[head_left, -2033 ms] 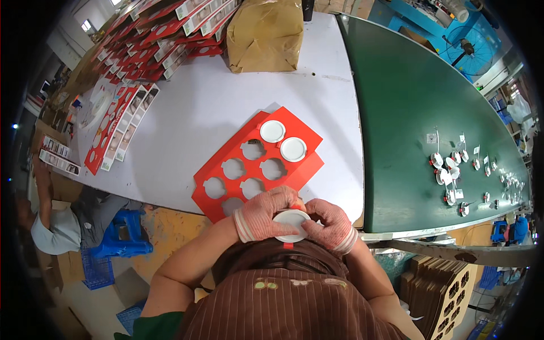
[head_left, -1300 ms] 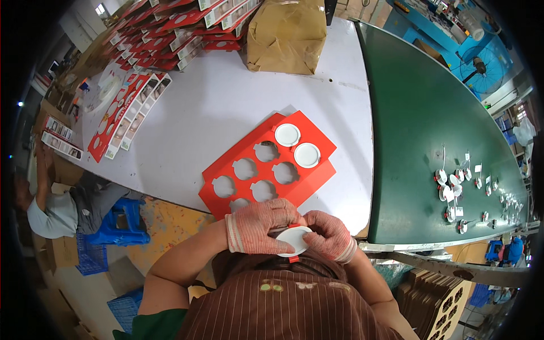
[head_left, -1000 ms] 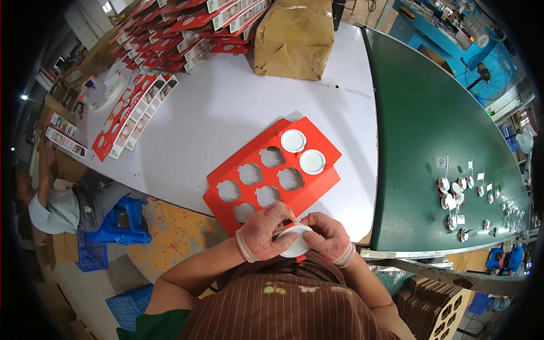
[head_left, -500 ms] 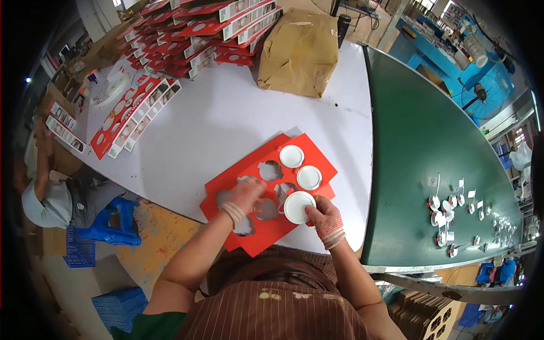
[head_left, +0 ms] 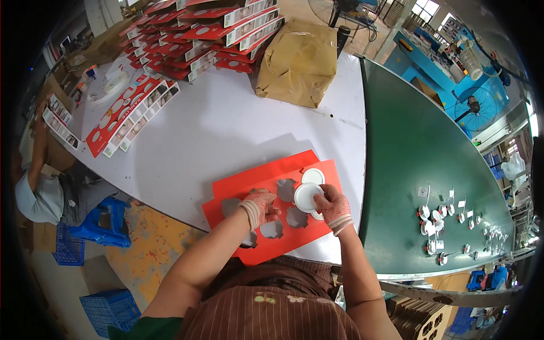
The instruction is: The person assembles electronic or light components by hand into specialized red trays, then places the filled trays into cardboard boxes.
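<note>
Right hand (head_left: pixel 333 207): thumb and fingers pinch a round white fitting (head_left: pixel 306 196) above the red die-cut card tray (head_left: pixel 273 249). Two like fittings (head_left: pixel 313 177) already in it, beyond and under those fingers (one mostly hidden); unfilled holes (head_left: pixel 272 229) around the left hand (head_left: pixel 262 208), fingers curled, grip unclear. Held face smooth, rimmed.

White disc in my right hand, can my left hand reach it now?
Probably yes: the left hand is near the white disc, whose left edge is uncovered, and nothing appears to stand between them.
</note>
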A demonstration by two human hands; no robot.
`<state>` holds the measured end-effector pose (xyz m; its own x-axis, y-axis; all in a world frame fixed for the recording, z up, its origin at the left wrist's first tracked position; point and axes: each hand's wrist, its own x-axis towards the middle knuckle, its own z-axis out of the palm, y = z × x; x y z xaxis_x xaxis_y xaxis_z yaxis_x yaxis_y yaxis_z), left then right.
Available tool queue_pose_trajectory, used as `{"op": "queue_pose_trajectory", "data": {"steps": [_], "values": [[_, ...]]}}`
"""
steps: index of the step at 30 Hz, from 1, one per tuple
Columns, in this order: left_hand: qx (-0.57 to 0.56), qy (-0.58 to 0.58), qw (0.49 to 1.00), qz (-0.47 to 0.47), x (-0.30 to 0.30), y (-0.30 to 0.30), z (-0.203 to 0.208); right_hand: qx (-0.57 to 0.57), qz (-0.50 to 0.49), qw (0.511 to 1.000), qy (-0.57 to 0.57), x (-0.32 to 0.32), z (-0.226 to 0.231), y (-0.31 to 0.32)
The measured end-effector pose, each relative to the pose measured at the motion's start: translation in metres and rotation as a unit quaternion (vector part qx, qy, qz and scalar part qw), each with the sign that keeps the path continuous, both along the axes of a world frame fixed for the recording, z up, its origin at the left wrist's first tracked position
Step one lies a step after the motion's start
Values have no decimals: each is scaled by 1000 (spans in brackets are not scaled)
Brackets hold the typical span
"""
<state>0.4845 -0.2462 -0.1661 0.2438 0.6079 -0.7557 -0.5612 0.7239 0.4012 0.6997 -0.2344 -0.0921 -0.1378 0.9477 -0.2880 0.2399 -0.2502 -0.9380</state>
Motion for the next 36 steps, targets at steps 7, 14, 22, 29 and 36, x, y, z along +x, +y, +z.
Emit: {"op": "queue_pose_trajectory", "data": {"steps": [7, 14, 22, 29, 36], "values": [[24, 22, 998, -53, 14, -7, 19, 53, 82, 950, -296, -6, -4, 8], [16, 46, 994, -95, 15, -13, 15, 99, 48, 939, -326, -16, -10, -2], [47, 54, 989, -130, 16, -16, 18, 88, 91, 917, -378, -15, -32, -8], [52, 69, 982, -170, 23, -16, 13, 79, 98, 859, -495, -16, -29, -8], [34, 112, 979, -167, 41, -14, 3, 13, 44, 869, -493, -31, -36, -7]]}}
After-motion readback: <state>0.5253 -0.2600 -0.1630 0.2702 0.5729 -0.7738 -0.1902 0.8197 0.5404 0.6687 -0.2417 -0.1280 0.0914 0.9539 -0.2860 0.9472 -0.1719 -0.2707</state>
